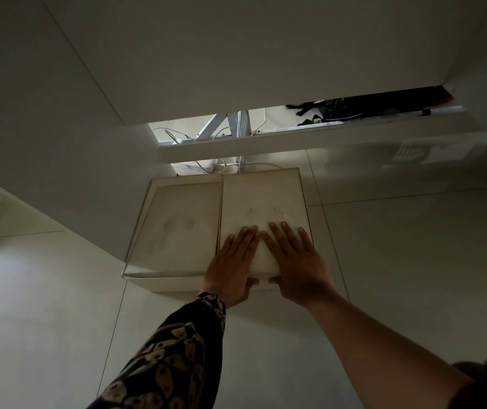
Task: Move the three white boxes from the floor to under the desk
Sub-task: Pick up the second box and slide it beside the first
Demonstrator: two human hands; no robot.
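Both hands, left hand (pixel 231 264) and right hand (pixel 294 261), lie flat and unclenched on the right white box (pixel 261 199), which extends straight ahead under the table (pixel 236 54).

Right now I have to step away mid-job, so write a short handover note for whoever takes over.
Left hand and right hand: both flat on top of the right white box, fingers spread, thumbs on its near edge; nothing gripped.
Left white box sits against it on the tiled floor, beneath the desk underside.
Done: two boxes look placed.
Left: the third box is out of view; find it and slide it under.
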